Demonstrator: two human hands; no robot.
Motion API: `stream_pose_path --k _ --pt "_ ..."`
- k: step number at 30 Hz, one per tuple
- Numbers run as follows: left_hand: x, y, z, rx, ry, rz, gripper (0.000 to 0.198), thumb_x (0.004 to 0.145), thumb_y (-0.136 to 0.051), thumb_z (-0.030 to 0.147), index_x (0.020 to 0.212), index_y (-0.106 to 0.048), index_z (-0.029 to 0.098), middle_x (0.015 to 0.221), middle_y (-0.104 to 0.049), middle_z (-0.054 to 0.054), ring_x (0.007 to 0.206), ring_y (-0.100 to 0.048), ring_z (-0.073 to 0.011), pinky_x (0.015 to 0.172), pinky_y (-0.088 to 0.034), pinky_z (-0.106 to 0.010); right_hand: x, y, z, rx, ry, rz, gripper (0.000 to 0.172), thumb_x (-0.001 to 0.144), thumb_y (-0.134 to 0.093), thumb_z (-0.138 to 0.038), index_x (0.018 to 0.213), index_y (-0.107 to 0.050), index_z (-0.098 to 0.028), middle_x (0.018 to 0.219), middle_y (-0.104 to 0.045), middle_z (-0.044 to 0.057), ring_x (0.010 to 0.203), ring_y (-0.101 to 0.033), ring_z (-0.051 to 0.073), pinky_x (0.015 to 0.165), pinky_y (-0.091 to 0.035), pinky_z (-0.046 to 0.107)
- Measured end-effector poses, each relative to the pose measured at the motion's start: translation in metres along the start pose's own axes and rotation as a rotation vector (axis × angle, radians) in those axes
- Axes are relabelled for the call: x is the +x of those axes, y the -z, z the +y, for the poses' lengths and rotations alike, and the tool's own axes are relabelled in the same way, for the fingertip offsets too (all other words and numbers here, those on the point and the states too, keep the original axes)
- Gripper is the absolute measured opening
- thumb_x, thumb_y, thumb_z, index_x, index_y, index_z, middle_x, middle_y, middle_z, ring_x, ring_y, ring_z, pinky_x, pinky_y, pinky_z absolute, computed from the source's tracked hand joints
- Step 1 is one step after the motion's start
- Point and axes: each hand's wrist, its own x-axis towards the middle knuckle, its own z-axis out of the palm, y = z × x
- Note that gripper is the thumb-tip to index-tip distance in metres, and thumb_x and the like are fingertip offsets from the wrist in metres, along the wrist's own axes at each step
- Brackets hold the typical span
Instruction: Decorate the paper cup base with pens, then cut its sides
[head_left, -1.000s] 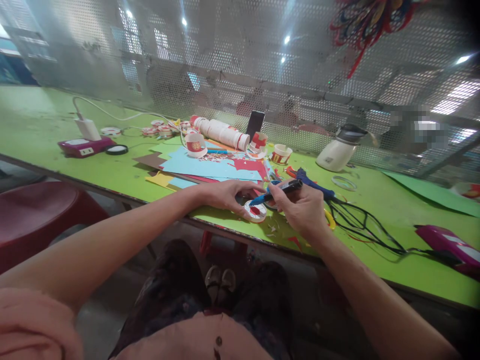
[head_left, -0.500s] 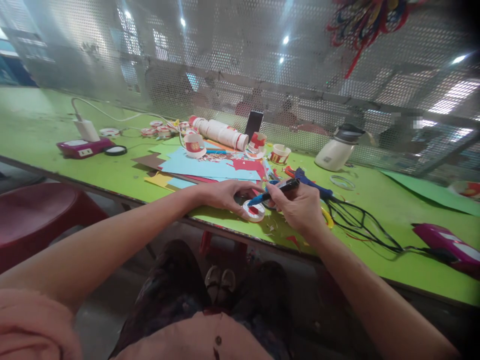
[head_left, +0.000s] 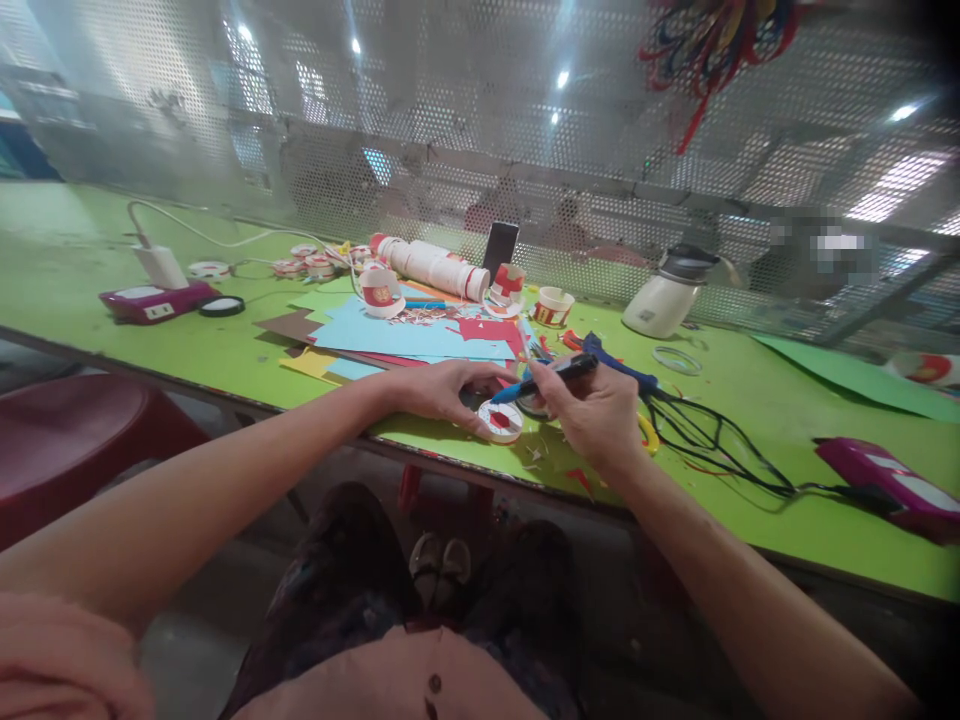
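Observation:
My left hand (head_left: 448, 390) rests at the table's front edge, fingers curved around a small round white disc with a red centre (head_left: 500, 422). Small dark marks show on the disc's white ring. In my right hand (head_left: 600, 410) is a black and blue marker pen (head_left: 551, 378), slanted down to the left. Its blue end is at the disc's upper edge; whether the tip touches it I cannot tell. Behind my hands lie sheets of coloured paper (head_left: 405, 335), and to the right of them a blue glue gun (head_left: 619, 365), partly behind my right hand.
On the green table (head_left: 720, 400) stand cut paper cups (head_left: 382, 293), a row of stacked cups (head_left: 431, 265), a phone (head_left: 501, 245) and a pale jug (head_left: 664, 295). Black cable (head_left: 720, 450) runs to a purple power strip (head_left: 885, 485). Another power strip (head_left: 154, 300) sits at left.
The pen's blue end has shifted slightly up and left along the disc's edge. My left hand keeps its hold on the disc. The whole view has shifted a little.

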Motion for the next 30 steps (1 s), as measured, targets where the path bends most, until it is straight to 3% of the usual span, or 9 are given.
stream_pose_path --k 4,11,19,24,30 --pt "-0.0012 -0.0003 0.002 0.023 0.03 0.011 0.076 0.068 -0.079 0.035 0.136 -0.046 0.019 0.123 -0.06 -0.008 0.115 -0.054 -0.0229 0.097 -0.041 -0.032 0.0017 0.0026 -0.0032 0.006 -0.012 0.099 0.032 0.08 -0.068 -0.037 0.055 -0.063 -0.017 0.047 -0.062 -0.001 0.04 -0.052 0.01 0.041 -0.043 0.022" --pt "-0.0007 0.0 0.003 0.005 -0.013 -0.012 0.074 0.072 -0.076 0.032 0.137 -0.044 0.018 0.117 -0.065 -0.009 0.109 -0.059 -0.0208 0.093 -0.043 -0.031 0.0013 0.0039 -0.0056 -0.046 0.003 0.054 0.029 0.079 -0.068 -0.032 0.055 -0.065 -0.016 0.047 -0.063 0.0 0.041 -0.055 0.011 0.042 -0.044 0.021" --pt "0.0001 -0.0007 0.0025 0.015 -0.024 -0.015 0.073 0.073 -0.076 0.031 0.137 -0.044 0.017 0.115 -0.065 -0.009 0.106 -0.06 -0.021 0.092 -0.043 -0.033 0.0013 0.0031 -0.0079 -0.08 0.006 0.019 0.031 0.079 -0.068 -0.032 0.053 -0.063 -0.016 0.045 -0.059 -0.002 0.038 -0.049 0.009 0.039 -0.041 0.021" --pt "-0.0011 0.0005 0.0016 0.023 0.01 -0.002 0.079 0.07 -0.078 0.037 0.138 -0.042 0.019 0.121 -0.062 -0.01 0.114 -0.056 -0.0234 0.097 -0.041 -0.034 0.0024 0.0041 -0.0049 -0.051 0.023 0.075 0.03 0.081 -0.066 -0.033 0.055 -0.062 -0.018 0.049 -0.062 -0.001 0.044 -0.057 0.011 0.045 -0.046 0.022" --pt "-0.0016 -0.0003 0.0045 0.026 0.014 0.012 0.075 0.071 -0.077 0.034 0.137 -0.045 0.019 0.119 -0.063 -0.01 0.112 -0.058 -0.0226 0.095 -0.043 -0.033 0.0039 0.0038 -0.0059 0.018 -0.03 0.116 0.019 0.078 -0.065 -0.029 0.063 -0.062 -0.018 0.047 -0.061 -0.002 0.039 -0.055 0.011 0.039 -0.044 0.022"
